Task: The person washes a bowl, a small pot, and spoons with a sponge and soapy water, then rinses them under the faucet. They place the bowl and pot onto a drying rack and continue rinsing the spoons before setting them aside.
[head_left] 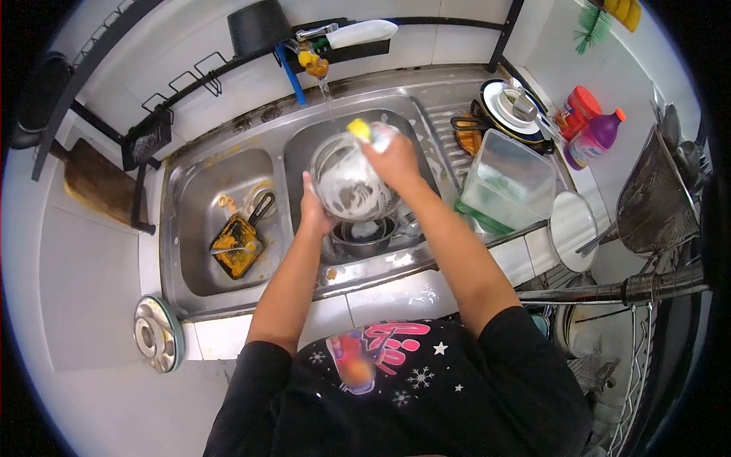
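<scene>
A round clear bowl (350, 186) with white suds inside is tilted over the right basin of the steel sink (365, 283). My left hand (314, 207) grips the bowl's left side, its fingers partly hidden behind it. At the bowl's upper right, my right hand (392, 158) is closed around a yellow sponge (359, 129) covered in foam. Water runs from the tap (314, 62) just behind the bowl. Below the bowl, a metal pot (364, 242) sits in the basin.
In the left basin lies a dirty square pan (237, 247) with a spoon on it. A clear plastic container (509, 179), stacked plates (499, 114) and a purple bottle (594, 139) stand at the right. A black rack (449, 23) runs behind the sink.
</scene>
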The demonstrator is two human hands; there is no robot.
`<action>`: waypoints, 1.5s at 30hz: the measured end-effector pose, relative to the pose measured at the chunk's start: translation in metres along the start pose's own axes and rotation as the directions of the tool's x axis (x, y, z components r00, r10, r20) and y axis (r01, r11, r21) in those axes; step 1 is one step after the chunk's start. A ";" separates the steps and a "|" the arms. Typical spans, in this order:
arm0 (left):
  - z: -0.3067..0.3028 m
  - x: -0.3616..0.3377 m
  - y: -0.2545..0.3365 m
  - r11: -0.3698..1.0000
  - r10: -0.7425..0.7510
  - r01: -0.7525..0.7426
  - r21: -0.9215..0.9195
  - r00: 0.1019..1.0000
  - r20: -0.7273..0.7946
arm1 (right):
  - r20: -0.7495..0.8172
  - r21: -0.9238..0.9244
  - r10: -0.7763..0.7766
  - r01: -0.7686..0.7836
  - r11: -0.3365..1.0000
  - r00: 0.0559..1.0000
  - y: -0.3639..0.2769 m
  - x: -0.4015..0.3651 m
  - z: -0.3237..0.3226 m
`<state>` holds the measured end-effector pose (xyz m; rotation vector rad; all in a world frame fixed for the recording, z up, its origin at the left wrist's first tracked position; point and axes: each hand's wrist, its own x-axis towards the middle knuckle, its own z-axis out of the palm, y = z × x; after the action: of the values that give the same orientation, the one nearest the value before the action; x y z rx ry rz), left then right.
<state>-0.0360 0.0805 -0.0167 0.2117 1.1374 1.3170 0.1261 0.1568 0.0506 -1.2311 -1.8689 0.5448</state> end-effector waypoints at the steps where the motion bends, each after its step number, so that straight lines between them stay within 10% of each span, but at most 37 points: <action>1: 0.012 -0.009 0.007 0.996 -0.059 0.065 -0.060 0.993 0.102 | -0.051 -0.023 -0.196 0.195 0.980 0.979 -0.005 -0.007 0.005; 7: 0.016 -0.019 0.024 0.941 -0.280 0.314 -0.122 0.931 0.235 | 0.108 -0.159 -0.597 0.606 0.779 0.795 -0.019 -0.039 0.011; 10: 0.004 -0.009 0.013 0.937 -0.226 0.259 -0.235 0.961 0.157 | 0.190 0.008 -0.514 0.522 0.853 0.837 -0.024 -0.058 0.006; 15: -0.024 0.013 -0.012 0.969 0.064 -0.067 -0.238 0.998 -0.020 | 0.351 0.109 0.083 -0.128 0.986 0.933 -0.012 -0.048 0.027; 18: -0.013 0.014 -0.019 0.932 0.327 -0.340 -0.122 0.938 -0.117 | 0.527 0.254 -0.155 0.020 0.967 0.835 0.014 -0.060 0.065; 19: 0.001 -0.001 -0.009 0.899 0.385 -0.388 -0.202 0.921 -0.055 | 0.822 0.011 0.009 -0.031 0.999 0.570 -0.003 -0.058 0.045; 22: 0.008 -0.032 0.019 0.932 0.360 -0.360 -0.043 0.933 -0.015 | 0.865 -0.345 0.075 0.482 0.805 0.495 0.000 -0.056 0.018; 24: -0.006 -0.021 0.009 0.930 0.366 -0.365 -0.044 0.930 0.023 | 0.763 -0.525 -0.036 0.650 0.550 0.646 0.022 -0.045 0.012; 27: 0.007 -0.025 -0.002 0.950 0.304 -0.299 -0.087 0.951 0.053 | 0.470 -0.560 -0.423 0.632 0.536 0.775 0.043 -0.027 0.030; 31: 0.017 -0.027 -0.004 0.971 0.230 -0.227 -0.073 0.973 0.024 | 0.493 0.043 -0.589 0.659 0.751 0.640 0.033 -0.036 0.058; 34: 0.008 -0.020 -0.007 0.980 0.178 -0.170 -0.101 0.981 0.072 | 0.544 -0.105 -0.597 0.754 0.649 0.590 0.024 -0.040 0.057; 40: 0.011 -0.029 0.016 0.908 0.419 -0.417 0.041 0.906 -0.063 | 0.543 -0.567 -0.303 0.608 0.555 0.783 0.025 -0.034 0.046; 41: 0.010 -0.026 0.017 0.907 0.420 -0.420 0.021 0.906 -0.053 | 0.685 -0.593 -0.065 0.608 0.528 0.725 0.020 -0.043 0.050; 44: 0.007 -0.018 0.009 0.914 0.371 -0.369 -0.169 0.929 -0.020 | 0.835 0.115 -0.197 0.188 0.975 0.513 0.027 -0.051 0.072; 45: 0.009 -0.014 0.002 0.910 0.372 -0.369 -0.190 0.928 -0.024 | 0.805 0.057 -0.122 0.129 0.990 0.580 0.011 -0.050 0.063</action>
<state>-0.0283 0.0734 -0.0033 0.3043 0.9801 1.7510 0.0904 0.1213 -0.0125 -0.8748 -2.6924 1.1684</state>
